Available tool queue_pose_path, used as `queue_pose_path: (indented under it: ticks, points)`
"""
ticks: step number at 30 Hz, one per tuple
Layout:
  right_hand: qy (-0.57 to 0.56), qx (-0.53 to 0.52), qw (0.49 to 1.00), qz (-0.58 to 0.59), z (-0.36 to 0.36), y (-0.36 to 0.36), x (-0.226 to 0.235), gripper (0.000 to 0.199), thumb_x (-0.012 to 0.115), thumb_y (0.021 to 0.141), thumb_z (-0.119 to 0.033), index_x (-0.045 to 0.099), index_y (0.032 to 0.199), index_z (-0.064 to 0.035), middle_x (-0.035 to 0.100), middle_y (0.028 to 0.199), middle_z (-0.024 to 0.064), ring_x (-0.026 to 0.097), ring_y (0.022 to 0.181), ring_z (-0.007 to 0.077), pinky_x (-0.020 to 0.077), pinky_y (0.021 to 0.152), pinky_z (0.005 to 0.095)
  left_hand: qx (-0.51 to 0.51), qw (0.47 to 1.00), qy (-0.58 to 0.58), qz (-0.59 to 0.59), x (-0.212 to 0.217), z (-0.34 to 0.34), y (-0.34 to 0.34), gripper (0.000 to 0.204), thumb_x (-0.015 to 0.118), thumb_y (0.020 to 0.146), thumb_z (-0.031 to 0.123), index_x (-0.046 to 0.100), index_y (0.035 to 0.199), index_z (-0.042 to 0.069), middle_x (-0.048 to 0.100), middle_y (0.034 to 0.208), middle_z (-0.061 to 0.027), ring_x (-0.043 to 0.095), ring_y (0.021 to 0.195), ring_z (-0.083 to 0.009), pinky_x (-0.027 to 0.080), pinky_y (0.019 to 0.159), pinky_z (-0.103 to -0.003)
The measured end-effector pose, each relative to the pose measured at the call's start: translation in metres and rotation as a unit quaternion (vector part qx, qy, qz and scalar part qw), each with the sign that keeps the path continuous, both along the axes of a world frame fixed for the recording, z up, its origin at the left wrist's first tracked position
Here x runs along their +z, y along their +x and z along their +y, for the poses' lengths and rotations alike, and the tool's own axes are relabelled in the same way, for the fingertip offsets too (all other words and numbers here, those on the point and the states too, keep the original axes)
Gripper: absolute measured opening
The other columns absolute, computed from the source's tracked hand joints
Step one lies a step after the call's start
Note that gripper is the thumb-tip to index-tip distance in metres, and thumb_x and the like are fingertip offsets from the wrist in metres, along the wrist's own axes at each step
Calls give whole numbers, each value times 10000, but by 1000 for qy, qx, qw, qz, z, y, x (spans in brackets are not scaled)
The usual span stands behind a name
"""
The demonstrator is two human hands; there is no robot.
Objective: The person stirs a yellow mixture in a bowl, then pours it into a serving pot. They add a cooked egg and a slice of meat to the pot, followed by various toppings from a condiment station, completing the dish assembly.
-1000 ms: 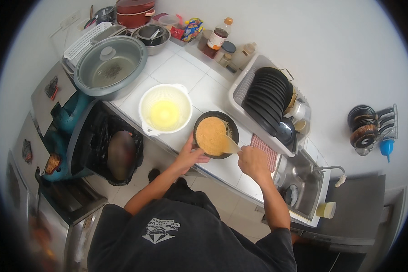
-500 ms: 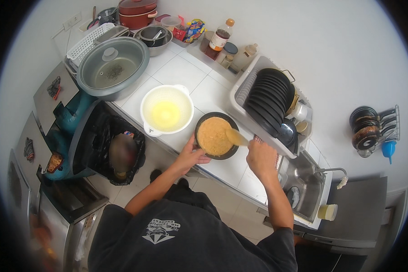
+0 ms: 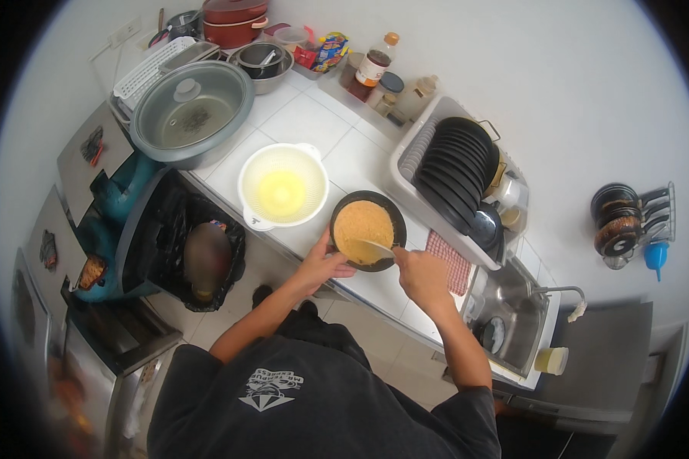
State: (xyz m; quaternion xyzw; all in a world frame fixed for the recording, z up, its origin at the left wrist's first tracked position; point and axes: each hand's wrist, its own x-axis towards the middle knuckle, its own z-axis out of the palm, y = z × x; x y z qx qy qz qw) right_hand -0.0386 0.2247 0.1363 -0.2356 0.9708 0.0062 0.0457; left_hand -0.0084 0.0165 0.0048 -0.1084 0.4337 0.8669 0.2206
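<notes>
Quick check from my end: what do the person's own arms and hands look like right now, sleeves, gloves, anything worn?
Both forearms are bare from the elbow down. The left hand and right hand wear no gloves, and no watch, ring or band is visible at this size. The short sleeves belong to a black T-shirt with a small white printed emblem on the chest.

blurred object [image 3: 207,260] in the black bin bag [image 3: 172,229]; spoon's [image 3: 375,246] handle inside right hand [image 3: 421,275]
</notes>
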Motion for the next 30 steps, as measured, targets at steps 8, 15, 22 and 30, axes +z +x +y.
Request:
queue_pose_path:
  ticks: [8, 15, 22, 30]
  points:
    - [-23, -64, 988, 138, 24, -24, -15, 114, 570, 905, -111, 645, 985, -79, 672, 710, 182, 688, 644, 369, 536, 574, 483, 0, 1000, 1, 6, -1, -1, 0, 902, 532, 980, 5, -50, 1626, 244, 458, 1297, -211, 701, 995, -311, 627, 874, -392]
    - [-144, -136, 980, -13, 26, -21, -36, 224, 597, 961, -242, 728, 1035, -76, 705, 822, 228, 692, 749, 427, 539, 695, 525, 0, 1000, 3, 3, -4, -1, 0, 900, 538, 986, 11, -45, 1626, 258, 460, 1295, -198, 693, 1015, -301, 627, 877, -394]
    - [-92, -69, 989, -92, 34, -7, -7, 245, 604, 970, -260, 726, 1105, -96, 702, 828, 225, 685, 782, 432, 531, 699, 521, -1, 1000, 4, 1, -1, 0, -1, 897, 546, 991, 26, -42, 1626, 261, 456, 1296, -202, 693, 1016, -292, 628, 875, -390]
    - [-83, -100, 989, 74, 33, -44, -30, 268, 631, 963, -255, 723, 1151, -89, 704, 795, 215, 689, 764, 415, 534, 707, 477, 5, 1000, -3, 2, -2, 0, -1, 897, 557, 989, 28, -35, 1627, 246, 477, 1261, -200, 703, 988, -302, 632, 863, -378]
